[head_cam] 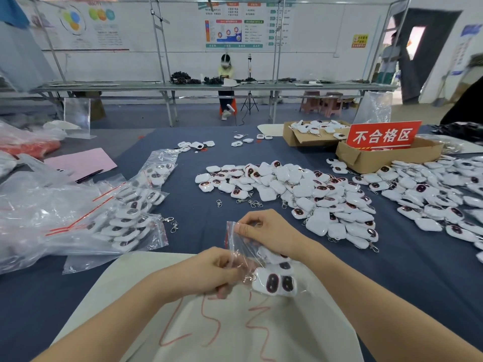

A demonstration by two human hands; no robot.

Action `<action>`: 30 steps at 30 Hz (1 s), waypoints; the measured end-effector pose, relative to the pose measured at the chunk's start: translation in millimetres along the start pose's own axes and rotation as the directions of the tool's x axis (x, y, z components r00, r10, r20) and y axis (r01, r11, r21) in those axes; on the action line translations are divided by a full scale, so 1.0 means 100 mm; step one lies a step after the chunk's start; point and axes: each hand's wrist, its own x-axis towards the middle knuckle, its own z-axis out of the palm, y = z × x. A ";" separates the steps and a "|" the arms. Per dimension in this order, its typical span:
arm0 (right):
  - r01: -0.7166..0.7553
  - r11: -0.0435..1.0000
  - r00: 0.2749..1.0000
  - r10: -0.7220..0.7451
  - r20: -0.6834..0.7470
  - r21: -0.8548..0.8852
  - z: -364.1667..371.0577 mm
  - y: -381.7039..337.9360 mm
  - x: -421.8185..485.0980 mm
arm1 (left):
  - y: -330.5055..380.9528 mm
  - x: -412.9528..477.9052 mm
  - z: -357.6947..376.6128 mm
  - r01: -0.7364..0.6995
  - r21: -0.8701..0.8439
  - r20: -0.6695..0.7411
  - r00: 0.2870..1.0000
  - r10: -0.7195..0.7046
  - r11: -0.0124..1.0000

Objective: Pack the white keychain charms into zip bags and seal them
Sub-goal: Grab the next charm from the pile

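Held over a white sheet (146,278) on the blue surface (198,231): zip bag (236,244) with white charms (277,282) inside. Pinched at the mouth by the right hand (271,236), gripped lower by the left hand (209,273). Beyond, a loose charm pile (313,194); leftward, filled bags (125,218).
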 end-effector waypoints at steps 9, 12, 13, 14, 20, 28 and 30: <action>-0.010 0.999 0.999 0.012 0.050 -0.041 -0.09 -0.04 0.01 | 0.00 -0.07 -0.19 0.056 -0.140 0.197 0.980 -0.028 0.989; -0.050 0.998 0.998 0.049 -0.036 -0.034 -0.23 0.03 0.03 | 0.06 -0.14 -0.39 0.119 -0.028 0.120 0.986 -0.115 0.993; -0.074 0.996 0.995 0.071 -0.068 -0.049 -0.27 0.06 0.03 | 0.07 -0.16 -0.48 0.136 0.058 0.052 0.989 -0.139 0.989; -0.098 0.993 0.990 0.091 -0.105 -0.062 -0.31 0.10 0.04 | 0.07 -0.17 -0.56 0.156 0.140 -0.032 0.988 -0.153 0.978; -0.196 0.921 0.955 0.101 -0.280 -0.336 -0.38 0.41 0.11 | 0.15 0.13 -0.68 0.110 0.291 -0.626 0.773 0.102 0.950; -0.339 0.499 0.938 0.116 -0.326 -0.798 -0.44 0.71 0.16 | 0.43 0.96 0.01 0.020 0.527 -0.474 0.837 0.275 0.849; -0.381 0.466 0.923 0.138 -0.359 -0.799 -0.46 0.75 0.17 | 0.33 1.08 0.01 0.074 0.489 -0.508 0.834 0.215 0.869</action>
